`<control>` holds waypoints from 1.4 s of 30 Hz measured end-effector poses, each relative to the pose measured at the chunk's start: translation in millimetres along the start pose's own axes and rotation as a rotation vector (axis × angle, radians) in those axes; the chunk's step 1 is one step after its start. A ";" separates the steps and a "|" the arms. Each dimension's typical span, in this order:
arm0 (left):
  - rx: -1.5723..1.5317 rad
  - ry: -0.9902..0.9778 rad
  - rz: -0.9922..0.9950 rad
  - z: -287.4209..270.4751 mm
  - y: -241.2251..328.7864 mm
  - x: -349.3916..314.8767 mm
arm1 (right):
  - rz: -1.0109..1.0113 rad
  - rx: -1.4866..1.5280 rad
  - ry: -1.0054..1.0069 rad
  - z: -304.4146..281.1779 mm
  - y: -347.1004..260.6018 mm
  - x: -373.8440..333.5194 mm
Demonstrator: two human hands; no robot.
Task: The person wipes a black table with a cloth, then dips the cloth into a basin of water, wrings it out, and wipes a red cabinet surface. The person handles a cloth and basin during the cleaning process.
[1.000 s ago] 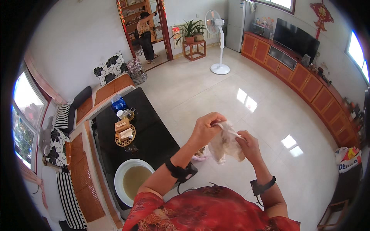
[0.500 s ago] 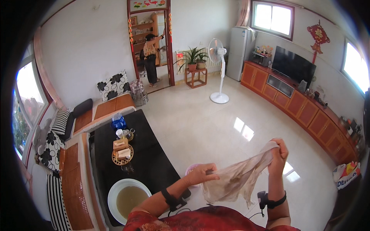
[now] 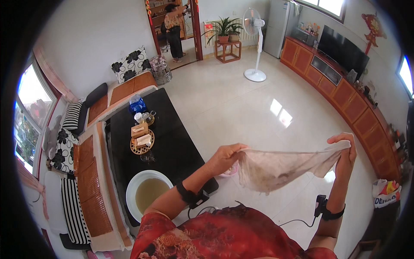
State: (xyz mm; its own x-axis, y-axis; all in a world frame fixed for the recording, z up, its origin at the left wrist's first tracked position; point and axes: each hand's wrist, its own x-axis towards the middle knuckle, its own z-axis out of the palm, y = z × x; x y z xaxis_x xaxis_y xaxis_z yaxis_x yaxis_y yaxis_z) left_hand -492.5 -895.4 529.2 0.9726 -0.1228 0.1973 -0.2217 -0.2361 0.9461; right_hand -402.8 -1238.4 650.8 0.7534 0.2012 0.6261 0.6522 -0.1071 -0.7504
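Observation:
A pale, thin cloth (image 3: pixel 280 170) with brownish stains hangs stretched between my two hands, sagging in the middle. My left hand (image 3: pixel 228 157) is closed on one upper corner. At the other end my right hand (image 3: pixel 346 155) grips the opposite corner, its fingers folded over the edge. Below my left forearm, a white basin (image 3: pixel 131 190) holds cloudy brownish water on the black table. Partly hidden behind my left hand and the cloth is a pink bowl (image 3: pixel 230 171).
On the black table (image 3: pixel 177 142) are a tissue box (image 3: pixel 139 129), a round woven tray (image 3: pixel 137 151) and a blue package (image 3: pixel 137 105). A sofa (image 3: pixel 86 172) lines the left. A standing fan (image 3: pixel 257 52) and long cabinet (image 3: pixel 340 93) stand beyond. Another person (image 3: pixel 174 32) is in the doorway.
My hands have moved farther apart, the right one outward and up, so the cloth is spread wider and tauter along its top edge. The view has tilted downward.

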 end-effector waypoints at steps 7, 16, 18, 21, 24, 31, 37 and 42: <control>-0.092 -0.019 -0.195 -11.5 -4.7 7.6 | 0.412 -0.316 -0.001 -17.1 97.9 -24.0; 0.508 0.419 0.072 -49.5 30.9 52.1 | 0.177 -0.649 -0.054 -38.6 130.6 32.4; 0.616 0.545 0.138 -48.6 83.2 54.8 | 0.091 -0.756 0.103 -32.3 81.4 48.1; 0.540 0.874 0.685 -36.3 86.2 53.6 | -0.405 -0.766 0.425 -29.4 54.6 41.9; 1.026 0.184 0.306 -26.1 -31.0 45.4 | -0.412 -0.802 -0.028 -17.7 125.0 7.1; 0.263 0.265 -0.183 -64.7 -28.3 66.8 | 0.151 -0.611 -0.343 5.0 123.2 25.9; 0.080 0.285 -0.243 -67.6 8.7 60.5 | 0.073 -0.592 -0.249 -9.7 118.0 49.6; -0.031 0.307 -0.198 -63.1 -7.2 61.2 | 0.075 -0.555 -0.312 -8.2 110.2 54.8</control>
State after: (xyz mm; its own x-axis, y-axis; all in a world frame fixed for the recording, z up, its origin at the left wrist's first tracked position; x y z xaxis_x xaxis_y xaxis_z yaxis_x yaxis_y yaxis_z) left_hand -426.9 -840.4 550.6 0.9730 0.2189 0.0734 -0.0297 -0.1966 0.9800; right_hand -288.9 -1247.2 604.2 0.7932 0.4385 0.4226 0.6083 -0.6033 -0.5157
